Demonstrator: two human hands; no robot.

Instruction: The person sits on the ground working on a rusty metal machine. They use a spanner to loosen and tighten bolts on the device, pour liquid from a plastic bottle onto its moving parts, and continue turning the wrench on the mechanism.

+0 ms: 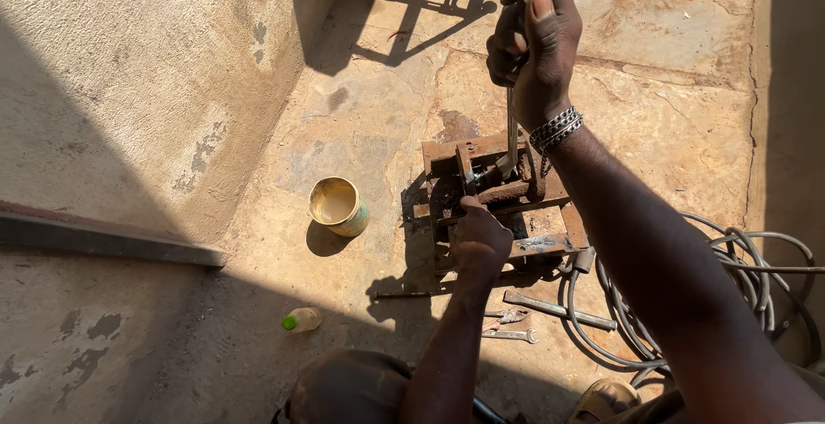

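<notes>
A rusty metal jig (550, 242) made of bars and a roller sits on the concrete floor in front of me. My right hand (533, 37) is raised above it, fist closed around the top of a long metal lever bar (511, 132) that stands upright and runs down into the jig. A chain bracelet circles that wrist. My left hand (478, 239) rests low on the jig's front left part, fingers curled over a piece there; what it grips is hidden under the hand.
An open tin can (337, 205) stands left of the jig. A small bottle with a green cap (301, 319) lies nearer me. Wrenches (509, 335) and a metal bar (559, 311) lie by my knees. Coiled grey cables (739, 269) spread on the right. A concrete wall rises at left.
</notes>
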